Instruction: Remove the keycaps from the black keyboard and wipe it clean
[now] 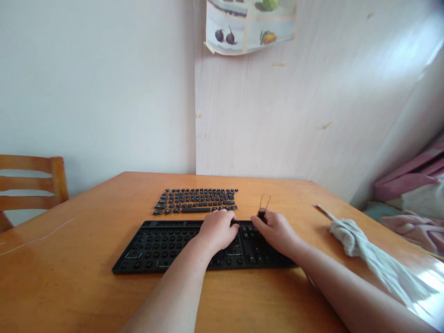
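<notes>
A black keyboard (pixel 161 247) lies on the wooden table, with bare switches showing across its main block and keycaps still on the right-hand part. Over its upper middle, my left hand (pixel 219 229) has thumb and fingers drawn together; a dark patch shows between them, and I cannot make out whether it is a held piece. My right hand (pixel 279 233) rests above the number pad, closed around the black handle of a wire keycap puller (pixel 262 214). The puller's thin loops point up and away. Behind the keyboard, loose black keycaps (pixel 196 198) are laid out in keyboard order.
On the right of the wooden table (pixel 104 203) lies a pale cloth (pixel 352 238) around a thin stick. A white string (pixel 45 237) trails at the left. A wooden chair (pixel 31 180) stands beyond the left edge. The wall (pixel 138 92) borders the table's far side.
</notes>
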Demonstrator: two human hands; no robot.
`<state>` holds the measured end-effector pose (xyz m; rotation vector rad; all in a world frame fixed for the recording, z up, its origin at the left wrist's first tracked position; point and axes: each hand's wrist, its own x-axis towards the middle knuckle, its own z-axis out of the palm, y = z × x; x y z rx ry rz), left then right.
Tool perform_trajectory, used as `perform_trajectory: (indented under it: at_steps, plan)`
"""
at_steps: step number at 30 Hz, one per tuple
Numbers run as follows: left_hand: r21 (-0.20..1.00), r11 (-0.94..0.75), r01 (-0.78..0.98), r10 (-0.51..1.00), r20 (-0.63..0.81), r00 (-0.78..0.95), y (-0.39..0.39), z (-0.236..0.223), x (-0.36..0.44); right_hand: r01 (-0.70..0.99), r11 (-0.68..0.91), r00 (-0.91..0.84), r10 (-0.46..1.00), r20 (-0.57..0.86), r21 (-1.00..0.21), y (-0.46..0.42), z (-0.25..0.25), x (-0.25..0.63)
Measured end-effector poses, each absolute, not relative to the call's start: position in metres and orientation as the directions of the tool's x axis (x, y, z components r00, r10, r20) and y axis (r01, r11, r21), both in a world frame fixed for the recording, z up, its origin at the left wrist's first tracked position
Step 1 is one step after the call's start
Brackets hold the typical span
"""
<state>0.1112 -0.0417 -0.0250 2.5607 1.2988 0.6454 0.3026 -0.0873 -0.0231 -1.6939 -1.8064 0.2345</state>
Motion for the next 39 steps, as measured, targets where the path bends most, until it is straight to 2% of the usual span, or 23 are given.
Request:
perform_trajectory:
  at_steps: [18, 24, 28, 31, 34, 37, 39]
  plan:
    - [0.436, -0.589, 0.680, 0.808, 0.293, 0.512, -0.039, -0.026, 0.111, 0.767, 0.151, 0.127, 0.916, 0.380, -0.623, -0.091, -0.023, 0.305]
    - [0.441, -0.588, 0.678, 0.808, 0.295, 0.510, -0.036, -0.029, 0.110, 0.548, 0.115, 0.297, 0.899, 0.321, -0.829, -0.091, -0.014, 0.317]
    - [0.441, -0.590, 0.677, 0.808, 0.307, 0.504, -0.038, -0.029, 0.110, 0.448, 0.165, 0.289, 0.903, 0.317, -0.879, -0.093, -0.011, 0.317]
    - [0.436, -0.607, 0.664, 0.792, 0.390, 0.469, -0.040, -0.026, 0.114, 0.390, 0.215, 0.272, 0.902, 0.335, -0.895, -0.094, -0.010, 0.312]
    - [0.544, -0.649, 0.532, 0.761, 0.459, 0.458, -0.043, -0.023, 0.121, 0.347, 0.260, 0.249, 0.901, 0.355, -0.901, -0.096, -0.009, 0.307]
    - [0.721, -0.599, 0.348, 0.776, 0.413, 0.477, -0.047, -0.022, 0.129, 0.311, 0.283, 0.218, 0.908, 0.358, -0.907, -0.099, -0.010, 0.303]
    - [0.793, -0.544, 0.274, 0.788, 0.371, 0.492, -0.051, -0.021, 0.134, 0.294, 0.290, 0.194, 0.915, 0.354, -0.911, -0.100, -0.011, 0.301]
